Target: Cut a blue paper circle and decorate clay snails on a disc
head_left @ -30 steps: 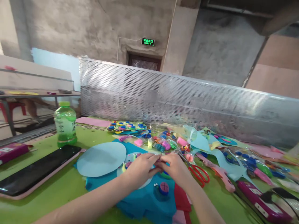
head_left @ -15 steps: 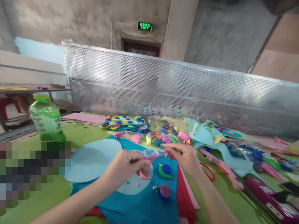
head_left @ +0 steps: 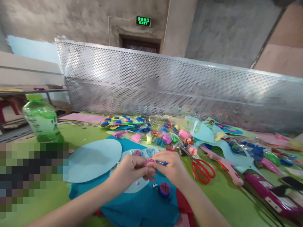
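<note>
Pinched between the fingertips of both hands is a small lump of pink-purple modelling clay (head_left: 150, 161). My left hand (head_left: 130, 171) grips it from the left, and my right hand (head_left: 169, 164) closes on it from the right. Beneath them lies a pale blue disc (head_left: 134, 188), partly covered by my hands, with small clay bits on it. A clay snail (head_left: 165, 189) with a blue body and a purple scored top sits on the dark blue sheet (head_left: 123, 205), close below my right hand. Another snail (head_left: 136, 153) shows just beyond my left hand.
Red-handled scissors (head_left: 203, 170), a pink glue gun (head_left: 228, 168) and a purple power strip (head_left: 270, 192) lie to the right. Bagged clay (head_left: 167, 138) spreads along the back. At left are a large pale blue oval (head_left: 94, 157) and a green bottle (head_left: 44, 121).
My hands have come together; the purple clay, stretched in a strand between them before, is now bunched at the fingertips. My right hand moved left and down, baring the scissors.
</note>
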A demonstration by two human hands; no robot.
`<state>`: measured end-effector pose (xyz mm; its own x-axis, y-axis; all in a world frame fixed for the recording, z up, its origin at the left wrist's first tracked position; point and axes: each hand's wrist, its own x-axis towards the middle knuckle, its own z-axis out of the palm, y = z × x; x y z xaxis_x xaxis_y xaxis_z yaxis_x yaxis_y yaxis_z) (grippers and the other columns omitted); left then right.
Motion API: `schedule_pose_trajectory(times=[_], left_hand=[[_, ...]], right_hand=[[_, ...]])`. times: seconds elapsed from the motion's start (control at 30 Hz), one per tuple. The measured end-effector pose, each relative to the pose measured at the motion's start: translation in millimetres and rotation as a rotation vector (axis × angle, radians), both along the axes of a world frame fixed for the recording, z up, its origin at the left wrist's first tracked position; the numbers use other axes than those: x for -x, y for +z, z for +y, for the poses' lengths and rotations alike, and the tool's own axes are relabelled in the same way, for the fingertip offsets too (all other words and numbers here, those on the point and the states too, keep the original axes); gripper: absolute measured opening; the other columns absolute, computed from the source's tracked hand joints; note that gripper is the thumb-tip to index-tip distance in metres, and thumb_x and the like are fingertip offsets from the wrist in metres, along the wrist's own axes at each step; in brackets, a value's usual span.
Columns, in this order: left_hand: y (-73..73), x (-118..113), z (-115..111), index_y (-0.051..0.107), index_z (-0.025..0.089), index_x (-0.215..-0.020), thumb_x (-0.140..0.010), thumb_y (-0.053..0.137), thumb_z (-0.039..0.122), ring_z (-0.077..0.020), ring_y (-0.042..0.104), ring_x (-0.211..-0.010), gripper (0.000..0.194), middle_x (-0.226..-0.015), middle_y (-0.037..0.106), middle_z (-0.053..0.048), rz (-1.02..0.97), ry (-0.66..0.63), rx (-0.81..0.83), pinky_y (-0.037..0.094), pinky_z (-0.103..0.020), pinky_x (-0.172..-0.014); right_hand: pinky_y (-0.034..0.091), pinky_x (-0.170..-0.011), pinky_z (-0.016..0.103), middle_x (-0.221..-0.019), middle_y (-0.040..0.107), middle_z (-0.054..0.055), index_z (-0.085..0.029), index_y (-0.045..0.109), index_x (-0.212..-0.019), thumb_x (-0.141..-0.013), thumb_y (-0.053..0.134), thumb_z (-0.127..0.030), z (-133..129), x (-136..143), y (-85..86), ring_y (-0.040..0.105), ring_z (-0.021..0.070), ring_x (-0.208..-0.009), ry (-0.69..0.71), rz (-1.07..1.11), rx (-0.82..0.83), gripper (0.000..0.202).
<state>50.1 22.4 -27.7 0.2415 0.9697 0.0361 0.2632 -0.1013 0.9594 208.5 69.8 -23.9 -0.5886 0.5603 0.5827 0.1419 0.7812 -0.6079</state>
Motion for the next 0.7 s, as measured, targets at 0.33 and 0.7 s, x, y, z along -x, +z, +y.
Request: schedule_pose_trajectory(times=[0.33, 0.7], left_hand=[[6.1, -0.5, -1.7, 0.068, 0.012, -0.076, -0.063, 0.070, 0.047, -0.0210, 0.067, -0.075, 0.037, -0.079, 0.072, -0.009, -0.457, 0.031, 0.200, 0.051, -0.032, -0.070], [2.2, -2.0, -2.3, 0.065, 0.013, -0.061, -0.069, 0.061, 0.051, -0.0138, 0.060, -0.050, 0.040, -0.052, 0.065, -0.003, -0.067, -0.026, 0.016, 0.039, -0.020, -0.044]], right_hand=[[0.051, -0.074, 0.031, -0.093, 0.070, 0.004, -0.023, 0.069, -0.094, -0.077, 0.062, -0.035, 15.4, -19.1, 6.7, 0.064, 0.0187, -0.081, -0.210, 0.146, 0.012, 0.022], [0.045, -0.071, 0.029, -0.082, 0.071, 0.003, -0.021, 0.069, -0.080, -0.079, 0.057, -0.043, -3.8, 5.7, -4.7, 0.063, 0.0180, -0.078, -0.053, -0.098, -0.233, 0.025]])
